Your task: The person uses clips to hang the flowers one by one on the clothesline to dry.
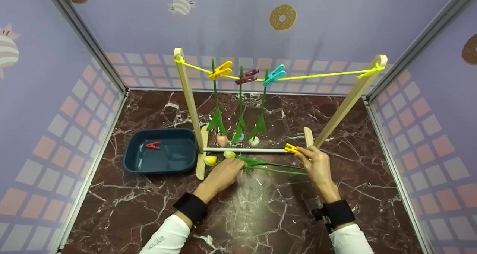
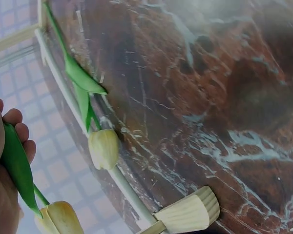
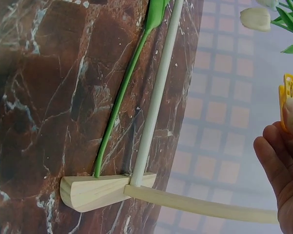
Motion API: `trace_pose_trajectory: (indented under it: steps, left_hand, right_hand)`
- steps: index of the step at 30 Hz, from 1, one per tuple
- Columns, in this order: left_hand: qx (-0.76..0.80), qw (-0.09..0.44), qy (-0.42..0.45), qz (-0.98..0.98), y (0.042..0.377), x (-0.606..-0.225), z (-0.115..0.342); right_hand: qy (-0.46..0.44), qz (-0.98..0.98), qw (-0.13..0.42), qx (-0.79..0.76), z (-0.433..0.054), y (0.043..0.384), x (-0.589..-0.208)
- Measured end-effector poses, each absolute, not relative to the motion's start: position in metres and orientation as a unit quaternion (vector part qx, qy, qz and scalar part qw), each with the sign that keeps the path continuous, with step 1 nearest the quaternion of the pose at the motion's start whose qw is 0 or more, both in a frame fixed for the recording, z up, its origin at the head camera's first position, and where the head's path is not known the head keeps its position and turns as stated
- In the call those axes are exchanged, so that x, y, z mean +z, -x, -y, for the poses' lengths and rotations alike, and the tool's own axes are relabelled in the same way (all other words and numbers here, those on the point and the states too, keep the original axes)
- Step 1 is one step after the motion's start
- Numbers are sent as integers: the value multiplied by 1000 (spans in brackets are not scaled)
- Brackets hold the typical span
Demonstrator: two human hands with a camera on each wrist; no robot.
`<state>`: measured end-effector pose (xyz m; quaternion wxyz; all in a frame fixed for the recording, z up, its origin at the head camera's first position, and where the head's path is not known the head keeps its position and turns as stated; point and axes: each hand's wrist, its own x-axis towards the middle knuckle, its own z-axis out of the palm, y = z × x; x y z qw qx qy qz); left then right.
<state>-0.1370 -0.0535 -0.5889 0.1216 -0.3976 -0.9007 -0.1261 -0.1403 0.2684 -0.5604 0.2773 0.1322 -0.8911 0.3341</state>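
My left hand [image 1: 223, 172] grips a yellow tulip [image 2: 61, 219] by its stem and leaf, the flower pointing left past the fingers. A second, paler yellow tulip [image 2: 103, 149] lies on the marbled surface beside the white rod [image 1: 249, 150]. Between the thumb and fingers of my right hand [image 1: 318, 164] is a yellow clothespin [image 1: 291, 148], held near the rod's right end. Behind the hands, three tulips hang flower-down from a yellow cord [image 1: 316, 76], clipped by a yellow clothespin [image 1: 221, 70], a maroon clothespin [image 1: 247, 76] and a turquoise clothespin [image 1: 274, 75].
A dark blue basin [image 1: 160, 170] stands at the left with a red clothespin [image 1: 152, 145] inside. The cord runs between a left wooden post [image 1: 189, 101] and a right wooden post [image 1: 344, 107], both on wooden feet. Patterned walls enclose the back and sides.
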Motion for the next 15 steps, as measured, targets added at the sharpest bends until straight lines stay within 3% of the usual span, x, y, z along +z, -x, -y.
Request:
trace_pose_trajectory:
  steps: [15]
  left_hand:
    - [-235, 195, 370, 877, 140, -569, 49]
  right_hand:
    - [-126, 892, 268, 343, -263, 140, -561]
